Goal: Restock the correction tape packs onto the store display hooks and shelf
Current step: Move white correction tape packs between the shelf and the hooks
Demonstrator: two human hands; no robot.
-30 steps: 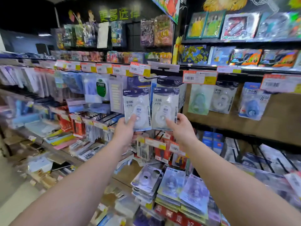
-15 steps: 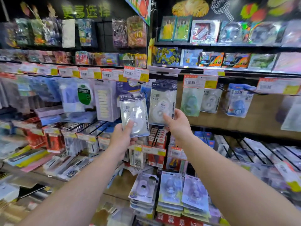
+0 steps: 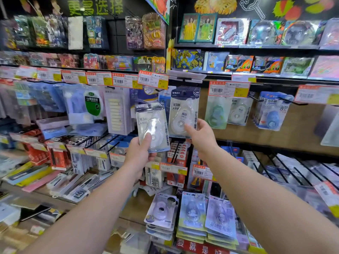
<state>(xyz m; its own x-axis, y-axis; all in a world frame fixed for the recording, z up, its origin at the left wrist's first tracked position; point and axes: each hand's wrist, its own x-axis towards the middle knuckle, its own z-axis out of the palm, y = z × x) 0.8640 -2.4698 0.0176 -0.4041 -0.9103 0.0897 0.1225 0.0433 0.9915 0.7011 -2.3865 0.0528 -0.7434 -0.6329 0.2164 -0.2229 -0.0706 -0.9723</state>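
Observation:
My left hand (image 3: 139, 154) grips a white correction tape pack (image 3: 153, 125) by its lower edge, upright and tilted a little, in front of the display. My right hand (image 3: 200, 133) holds the bottom of a second white correction tape pack (image 3: 183, 110), the front one of a bunch hanging on a display hook (image 3: 183, 79) under a clear tag. More tape packs hang to the right: a green one (image 3: 216, 114), a white one (image 3: 238, 112) and blue ones (image 3: 271, 114). Stacks of pastel tape packs (image 3: 192, 215) lie on the lower shelf.
Orange price tags (image 3: 229, 88) line the hook rail. Sticky notes (image 3: 117, 110) and glue tape packs (image 3: 86, 105) hang left of the hooks. Black wire dividers (image 3: 286, 169) with pens and refills fill the slanted shelf below. Toy boxes (image 3: 233, 32) stand on upper shelves.
The view has shifted left and down a little. The pack in my left hand has dropped lower and away from the hook, while my right hand stays on the hanging pack.

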